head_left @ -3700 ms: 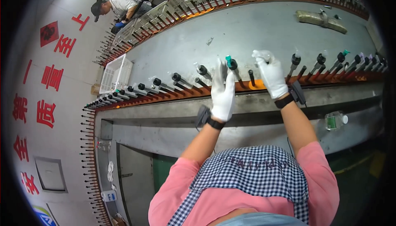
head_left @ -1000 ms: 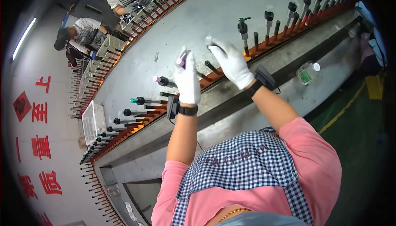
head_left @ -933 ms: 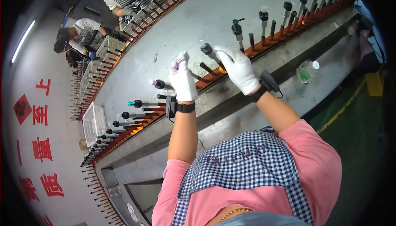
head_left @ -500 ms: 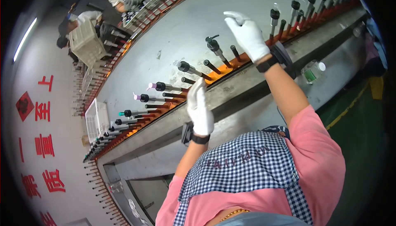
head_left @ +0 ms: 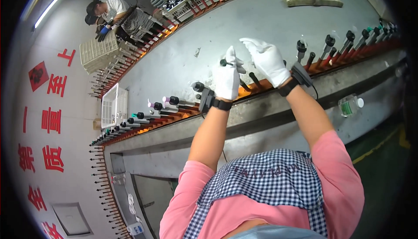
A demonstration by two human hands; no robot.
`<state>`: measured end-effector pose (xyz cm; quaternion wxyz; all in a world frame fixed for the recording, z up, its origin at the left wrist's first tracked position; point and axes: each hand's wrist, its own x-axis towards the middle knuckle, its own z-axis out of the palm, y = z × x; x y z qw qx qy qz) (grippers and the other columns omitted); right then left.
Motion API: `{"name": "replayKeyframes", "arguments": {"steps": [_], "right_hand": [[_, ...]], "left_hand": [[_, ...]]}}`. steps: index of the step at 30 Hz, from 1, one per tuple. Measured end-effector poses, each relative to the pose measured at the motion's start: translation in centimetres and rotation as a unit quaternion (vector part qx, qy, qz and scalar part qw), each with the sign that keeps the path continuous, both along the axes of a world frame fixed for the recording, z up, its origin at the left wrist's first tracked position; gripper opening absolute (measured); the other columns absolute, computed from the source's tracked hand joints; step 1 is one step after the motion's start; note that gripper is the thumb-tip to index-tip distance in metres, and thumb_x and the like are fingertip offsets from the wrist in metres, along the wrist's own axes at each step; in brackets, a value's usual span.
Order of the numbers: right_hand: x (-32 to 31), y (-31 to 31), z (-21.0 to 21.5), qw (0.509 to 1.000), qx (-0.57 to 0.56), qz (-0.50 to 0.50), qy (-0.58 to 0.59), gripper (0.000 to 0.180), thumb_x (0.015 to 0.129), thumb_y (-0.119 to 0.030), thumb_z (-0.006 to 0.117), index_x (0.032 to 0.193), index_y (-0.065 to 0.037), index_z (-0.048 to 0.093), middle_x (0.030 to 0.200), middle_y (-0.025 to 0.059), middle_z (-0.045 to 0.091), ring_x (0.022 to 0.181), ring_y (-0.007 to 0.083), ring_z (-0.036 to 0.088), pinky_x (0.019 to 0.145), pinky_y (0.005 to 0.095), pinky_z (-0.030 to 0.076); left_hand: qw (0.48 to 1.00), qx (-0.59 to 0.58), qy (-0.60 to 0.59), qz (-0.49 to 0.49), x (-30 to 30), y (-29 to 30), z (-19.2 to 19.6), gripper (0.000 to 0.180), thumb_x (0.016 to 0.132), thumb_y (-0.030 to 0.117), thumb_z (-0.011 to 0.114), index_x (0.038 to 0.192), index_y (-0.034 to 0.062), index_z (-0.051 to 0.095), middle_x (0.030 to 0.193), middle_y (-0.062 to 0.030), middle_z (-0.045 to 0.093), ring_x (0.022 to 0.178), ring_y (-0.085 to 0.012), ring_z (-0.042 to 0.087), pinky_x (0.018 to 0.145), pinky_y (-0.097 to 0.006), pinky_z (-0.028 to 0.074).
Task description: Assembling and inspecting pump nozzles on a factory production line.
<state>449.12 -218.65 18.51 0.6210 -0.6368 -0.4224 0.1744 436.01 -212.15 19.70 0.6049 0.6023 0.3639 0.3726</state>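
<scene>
The gloved left hand (head_left: 226,78) pinches a small black cap (head_left: 223,62) above the orange peg rail (head_left: 244,93); the right hand (head_left: 267,60) hovers beside it, fingers loosely curled.

1. Factory assembly line: long grey workbench (head_left: 261,25) edged with an orange rail of pegs (head_left: 174,116) carrying small black parts.
2. White plastic crates (head_left: 114,106) stacked alongside.
3. Gloved co-workers (head_left: 104,12) at the far side.
4. Painted concrete floor (head_left: 56,121).
</scene>
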Motion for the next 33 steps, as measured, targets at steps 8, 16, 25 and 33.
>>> {"name": "replayKeyframes", "arguments": {"steps": [8,16,25,33], "right_hand": [[-1.2,-2.4,-0.3,0.993,0.055,0.068,0.086,0.019,0.093,-0.011,0.068,0.110,-0.005,0.071,0.111,0.0105,0.073,0.100,0.0238,0.069,0.087,0.0320,0.053],[3.6,-13.5,-6.9,0.990,0.037,-0.131,0.037,0.032,0.095,-0.011,0.065,0.127,-0.006,0.064,0.121,0.0115,0.069,0.112,0.0229,0.066,0.096,0.0331,0.050],[15.5,-8.1,-1.1,0.994,-0.009,-0.103,0.047,0.029,0.095,-0.025,0.063,0.121,-0.014,0.069,0.085,0.0069,0.073,0.076,0.0159,0.068,0.075,0.0277,0.052],[16.5,-8.0,-0.5,0.993,-0.019,-0.070,-0.089,0.028,0.098,-0.028,0.047,0.114,-0.022,0.070,0.099,0.0152,0.071,0.089,0.0352,0.068,0.077,0.0422,0.055]], "left_hand": [[0.991,0.022,0.012,0.131,-0.3,-1.5,0.2,0.041,0.102,0.041,0.057,0.088,0.0026,0.063,0.073,-0.0070,0.066,0.058,-0.0137,0.063,0.053,-0.027,0.046],[0.976,0.074,0.070,0.194,-3.5,-8.3,-8.2,0.042,0.107,0.025,0.050,0.141,-0.0007,0.049,0.137,-0.0131,0.055,0.121,-0.0201,0.056,0.105,-0.035,0.044],[0.988,0.155,0.014,-0.001,9.3,-10.8,-2.4,0.043,0.105,0.018,0.054,0.140,-0.0054,0.048,0.141,-0.0174,0.055,0.125,-0.0218,0.057,0.107,-0.033,0.044],[0.997,0.045,-0.034,0.043,17.5,-8.2,-2.0,0.032,0.102,0.030,0.060,0.087,0.0024,0.062,0.075,-0.0050,0.063,0.060,-0.0109,0.058,0.058,-0.026,0.050]]}}
